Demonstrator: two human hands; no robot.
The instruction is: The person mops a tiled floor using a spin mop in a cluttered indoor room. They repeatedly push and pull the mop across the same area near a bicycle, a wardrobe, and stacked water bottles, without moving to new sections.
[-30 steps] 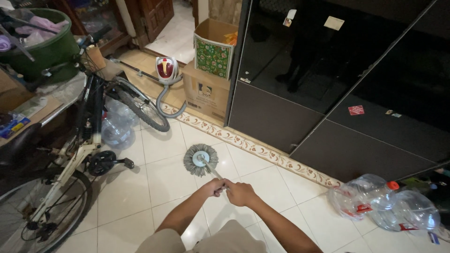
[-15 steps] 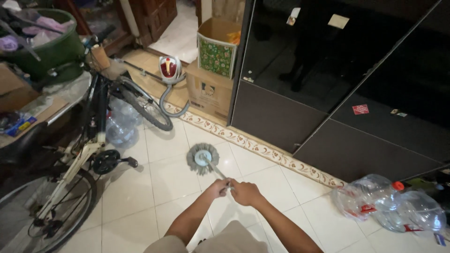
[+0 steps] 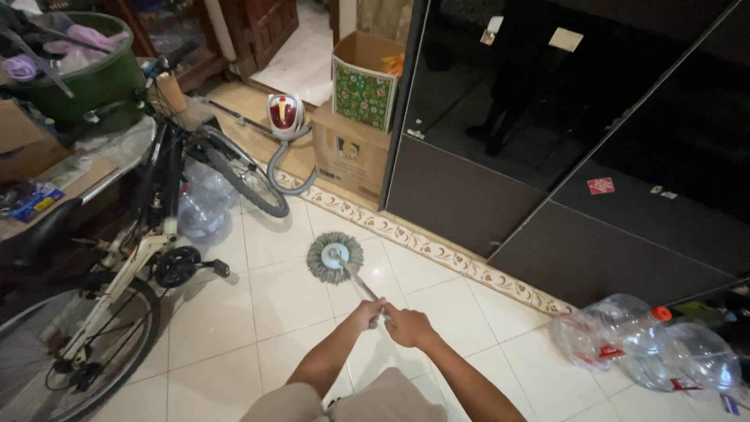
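Both of my hands grip the metal handle [image 3: 355, 283] of a spin mop. My left hand [image 3: 366, 313] sits just ahead of my right hand [image 3: 408, 327] on the shaft. The round grey mop head [image 3: 334, 257] lies flat on the white tiled floor [image 3: 273, 301], in front of me and near the patterned border tiles. My forearms reach out from the bottom of the view.
A white bicycle [image 3: 125, 258] stands at the left beside clear water jugs [image 3: 205, 209]. A red canister vacuum [image 3: 283, 116] and stacked cardboard boxes [image 3: 353, 133] sit at the back. A dark glossy cabinet [image 3: 562, 148] fills the right, with empty plastic jugs [image 3: 648, 340] at its base.
The mop head has slid a little away from me across the tiles. My hands have shifted slightly along with the handle.
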